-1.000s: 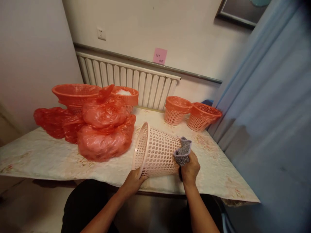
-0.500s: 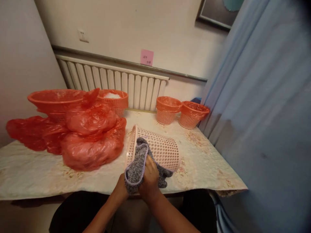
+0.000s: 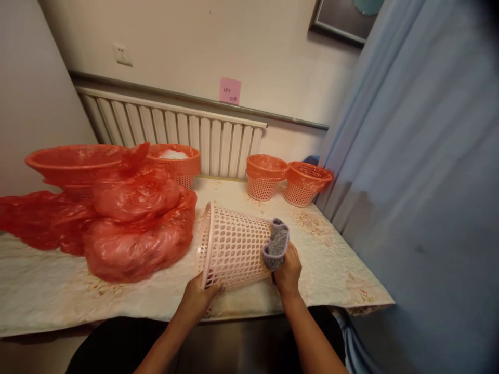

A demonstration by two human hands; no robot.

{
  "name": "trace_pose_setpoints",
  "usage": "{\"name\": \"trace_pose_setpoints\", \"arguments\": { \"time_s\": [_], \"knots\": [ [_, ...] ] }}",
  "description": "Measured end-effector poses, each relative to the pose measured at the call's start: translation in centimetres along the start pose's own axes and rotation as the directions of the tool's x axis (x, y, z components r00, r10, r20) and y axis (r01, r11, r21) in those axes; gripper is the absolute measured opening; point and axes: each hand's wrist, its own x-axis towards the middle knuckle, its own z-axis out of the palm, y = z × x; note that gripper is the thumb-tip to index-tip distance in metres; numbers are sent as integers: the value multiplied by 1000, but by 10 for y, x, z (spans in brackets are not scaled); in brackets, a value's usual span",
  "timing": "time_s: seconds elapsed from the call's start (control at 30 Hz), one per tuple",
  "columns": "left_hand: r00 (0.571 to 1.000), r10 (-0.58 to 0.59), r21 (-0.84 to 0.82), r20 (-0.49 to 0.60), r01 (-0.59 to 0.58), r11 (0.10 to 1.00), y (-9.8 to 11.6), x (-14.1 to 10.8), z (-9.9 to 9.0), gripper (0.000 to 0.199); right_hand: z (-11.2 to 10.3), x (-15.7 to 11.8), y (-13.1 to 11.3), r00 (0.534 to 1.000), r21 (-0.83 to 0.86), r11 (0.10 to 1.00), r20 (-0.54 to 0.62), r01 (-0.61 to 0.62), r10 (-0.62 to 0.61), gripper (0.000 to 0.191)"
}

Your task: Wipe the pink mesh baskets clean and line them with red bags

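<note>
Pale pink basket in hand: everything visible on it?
The pale pink basket looks like plastic: a tapered body pierced by rows of holes, widening to a rim. It is tipped on its side at the near part of the floral tablecloth, mouth facing left, base right. No liner shows on it. The left hand grips the rim's lower part; the right hand holds a gray, lilac-edged cloth at the base end. Whether it touches the tablecloth is unclear.

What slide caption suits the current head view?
Left hand grips a tipped pink mesh basket by its rim; right hand holds a gray cloth at its base.
</note>
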Motion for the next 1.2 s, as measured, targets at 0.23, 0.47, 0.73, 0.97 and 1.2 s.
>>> {"name": "trace_pose_setpoints", "arguments": {
  "time_s": [0.23,0.47,0.73,0.97,1.2],
  "knots": [
    [998,-58,-55,-21,56,997,13,15,6,40,6,-3,4,970,9,976,-108,-219,218,23],
    [997,-77,-56,-5,76,996,34,25,8,34,43,-5,-74,1000,201,980,2,3,-4,30],
    [1000,16,5,-23,-16,1000,49,32,2,25,64,8,-111,946,301,925,152,233,-287,36],
    [999,-32,-61,35,34,998,39,36,4,34,49,44,-21,954,86,980,228,180,-195,32],
    [998,56,4,43,-56,998,31,30,6,33,36,42,13,993,54,999,117,3,-9,34]
  ]
}}
